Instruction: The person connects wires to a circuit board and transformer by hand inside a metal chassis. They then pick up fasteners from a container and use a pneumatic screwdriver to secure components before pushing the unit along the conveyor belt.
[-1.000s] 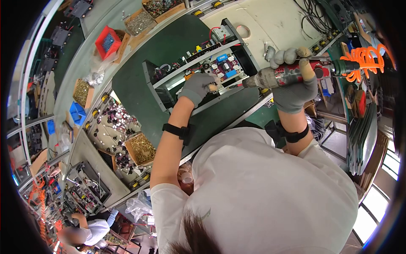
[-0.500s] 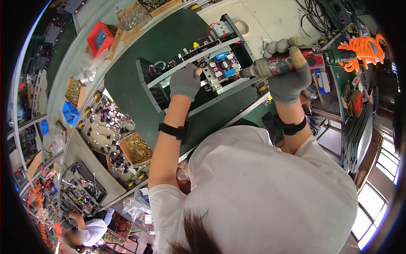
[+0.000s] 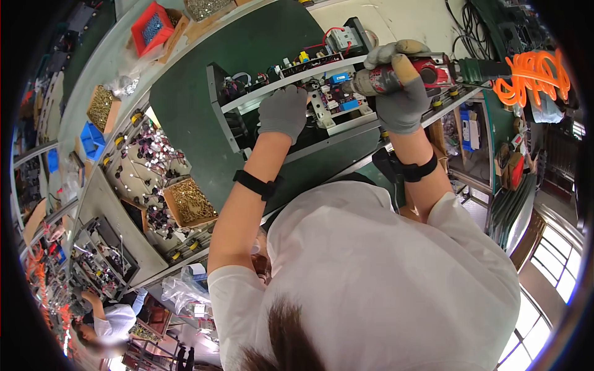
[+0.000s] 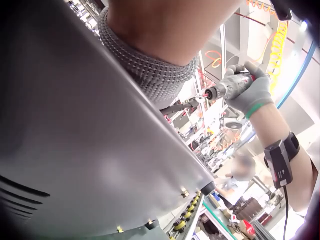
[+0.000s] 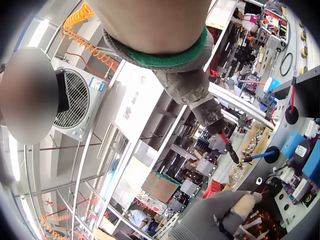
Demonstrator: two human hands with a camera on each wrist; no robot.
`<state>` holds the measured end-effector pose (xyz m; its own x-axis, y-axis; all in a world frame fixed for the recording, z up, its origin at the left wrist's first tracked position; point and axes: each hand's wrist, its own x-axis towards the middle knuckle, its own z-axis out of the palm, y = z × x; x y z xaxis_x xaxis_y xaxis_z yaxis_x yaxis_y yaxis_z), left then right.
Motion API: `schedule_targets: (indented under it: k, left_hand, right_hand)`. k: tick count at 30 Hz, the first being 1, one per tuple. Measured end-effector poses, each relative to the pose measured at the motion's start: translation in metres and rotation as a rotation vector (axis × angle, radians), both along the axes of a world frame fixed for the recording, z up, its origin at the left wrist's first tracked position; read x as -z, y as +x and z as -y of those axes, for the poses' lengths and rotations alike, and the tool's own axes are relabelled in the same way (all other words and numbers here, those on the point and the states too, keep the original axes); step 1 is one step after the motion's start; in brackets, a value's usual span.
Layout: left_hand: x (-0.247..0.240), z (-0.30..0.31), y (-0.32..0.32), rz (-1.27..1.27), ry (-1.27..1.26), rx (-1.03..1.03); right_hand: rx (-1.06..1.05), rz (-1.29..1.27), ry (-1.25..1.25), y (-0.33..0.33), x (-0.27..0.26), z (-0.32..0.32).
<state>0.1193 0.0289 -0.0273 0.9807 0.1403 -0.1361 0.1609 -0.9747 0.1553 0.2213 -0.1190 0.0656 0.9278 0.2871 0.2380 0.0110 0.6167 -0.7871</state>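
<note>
An open metal chassis (image 3: 349, 137) with a circuit board (image 3: 334, 106) and wiring inside lies on the green mat. My gloved left hand (image 3: 283, 114) reaches into it left of the board; in the right wrist view that left hand (image 5: 215, 215) has its fingertips beside dark wired parts and a copper-coloured coil (image 5: 262, 227). I cannot tell whether it pinches anything. My gloved right hand (image 3: 402, 105) grips a red and grey air screwdriver (image 3: 377, 80), nose pointing left over the board's right part. Its bit (image 5: 230, 147) shows near a blue wire (image 5: 257, 155).
An orange coiled hose (image 3: 535, 77) runs from the screwdriver's rear. A red bin (image 3: 153, 29) and a blue bin (image 3: 93, 141) stand at the left. A box of brass-coloured hardware (image 3: 192, 201) sits beside loose connectors (image 3: 154, 154). Another person (image 3: 114, 318) works farther left.
My left hand has drawn away from the screwdriver's tip, leftward into the chassis. The screwdriver has moved from the chassis's front rail to over the board, still in my right hand.
</note>
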Motion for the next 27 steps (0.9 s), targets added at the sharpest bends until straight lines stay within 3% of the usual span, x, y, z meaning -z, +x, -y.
schedule_targets:
  k: [3, 4, 7, 8, 14, 24, 27]
  left_hand:
    - [-0.001, 0.000, 0.006, -0.068, -0.014, -0.015]
    - [-0.002, 0.000, 0.009, -0.110, -0.018, -0.036]
    - [0.003, -0.001, 0.011, -0.124, 0.007, -0.022]
    - [0.005, -0.001, 0.011, -0.125, 0.008, -0.024]
    - [0.008, -0.003, 0.008, -0.068, -0.018, -0.021]
    - [0.010, -0.003, 0.003, 0.051, -0.022, -0.025]
    - [0.008, -0.002, 0.004, 0.033, -0.024, -0.027]
  right_hand:
    - [-0.037, 0.201, -0.058, 0.009, 0.014, -0.009]
    - [0.122, 0.236, -0.209, 0.009, 0.023, -0.012]
    - [0.186, 0.421, -0.357, 0.009, 0.021, -0.022]
    - [0.017, 0.199, -0.117, 0.006, 0.016, -0.026]
    - [-0.025, 0.143, -0.035, 0.008, 0.025, -0.035]
    - [-0.073, 0.161, -0.121, 0.001, 0.034, -0.034]
    - [-0.183, 0.164, -0.196, 0.000, 0.029, -0.034]
